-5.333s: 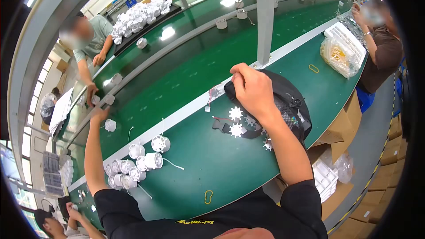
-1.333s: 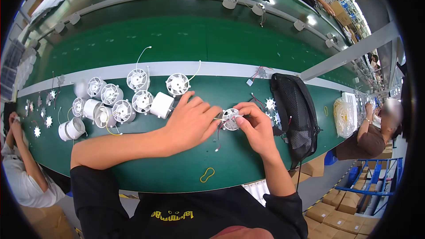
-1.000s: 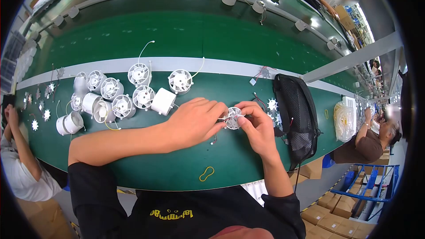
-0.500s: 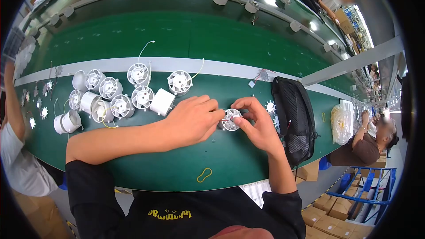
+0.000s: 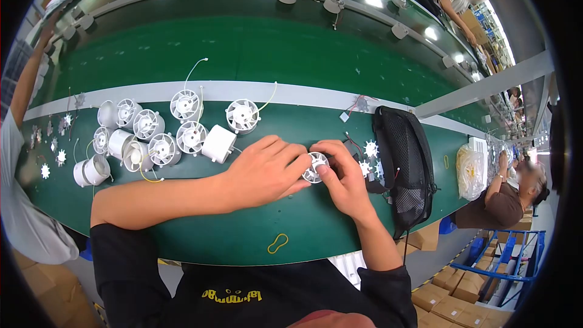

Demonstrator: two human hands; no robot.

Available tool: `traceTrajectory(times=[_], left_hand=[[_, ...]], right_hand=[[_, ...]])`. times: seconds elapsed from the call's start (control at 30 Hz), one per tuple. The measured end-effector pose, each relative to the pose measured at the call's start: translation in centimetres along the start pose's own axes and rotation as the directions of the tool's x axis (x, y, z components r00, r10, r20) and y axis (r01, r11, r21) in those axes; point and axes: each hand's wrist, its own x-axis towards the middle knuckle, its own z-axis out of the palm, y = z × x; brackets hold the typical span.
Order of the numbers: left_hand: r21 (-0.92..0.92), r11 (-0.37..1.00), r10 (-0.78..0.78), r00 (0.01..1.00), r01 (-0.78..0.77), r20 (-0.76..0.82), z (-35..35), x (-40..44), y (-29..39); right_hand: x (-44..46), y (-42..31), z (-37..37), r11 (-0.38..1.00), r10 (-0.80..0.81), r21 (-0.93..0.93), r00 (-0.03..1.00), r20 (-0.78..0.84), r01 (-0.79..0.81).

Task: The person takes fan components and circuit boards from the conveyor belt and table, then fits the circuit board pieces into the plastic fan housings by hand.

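Observation:
Between both hands is a small white fan housing (image 5: 315,167), its spoked face turned up. My left hand (image 5: 267,167) has its fingertips closed on the housing's left side. On its right side my right hand (image 5: 343,176) grips it, the thumb pressed on the spokes. To the left stand several white fan housings (image 5: 192,138), some with thin pale wires, one white cylinder (image 5: 218,144) lying nearest my left hand. Right of my right hand lie white star-shaped parts (image 5: 370,149) beside a black mesh bag (image 5: 411,170).
A yellow rubber band (image 5: 278,243) lies near the front edge of the green table (image 5: 212,231). Beyond the pale rail runs a green belt (image 5: 243,48). A clear bag (image 5: 470,171) is at the right. Co-workers are at left (image 5: 24,194), right (image 5: 507,197) and back right.
Since the earliest frame both hands have come together on one housing. Lately my right thumb has pressed onto its spokes, while the left co-worker's arm has reached up toward the belt.

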Motion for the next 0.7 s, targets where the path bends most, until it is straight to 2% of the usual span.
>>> traceTrajectory(times=[0.2,0.37,0.47,0.57,0.63,0.7], left_hand=[[0.005,1.0,0.016,1.0,-0.017,0.024,-0.4,0.2,-0.1],[-0.027,0.999,0.031,0.999,-0.03,0.011,-0.4,0.7,-0.4],[0.054,0.997,0.058,0.995,-0.054,-0.075,-0.5,1.0,-0.5],[-0.018,1.0,0.015,0.998,-0.016,-0.058,-0.5,0.9,-0.3],[-0.053,0.999,-0.011,0.999,0.009,-0.049,-0.5,0.9,-0.1],[-0.128,0.987,-0.101,0.994,0.095,-0.043,-0.4,0.9,0.1]], right_hand=[[0.0,-0.5,-0.1,0.999,-0.021,-0.041,1.0,0.0,0.021],[-0.2,-0.9,-1.0,0.99,-0.081,-0.106,0.994,0.073,0.088],[-0.3,-1.3,-1.0,0.981,-0.1,-0.161,0.993,0.07,0.11],[-0.5,-1.1,-0.9,0.95,-0.155,-0.263,0.985,0.074,0.169],[-0.4,-1.3,-0.7,0.955,-0.143,-0.253,0.988,0.051,0.152],[-0.2,-1.5,-0.2,0.965,-0.129,-0.229,0.992,0.009,0.128]])
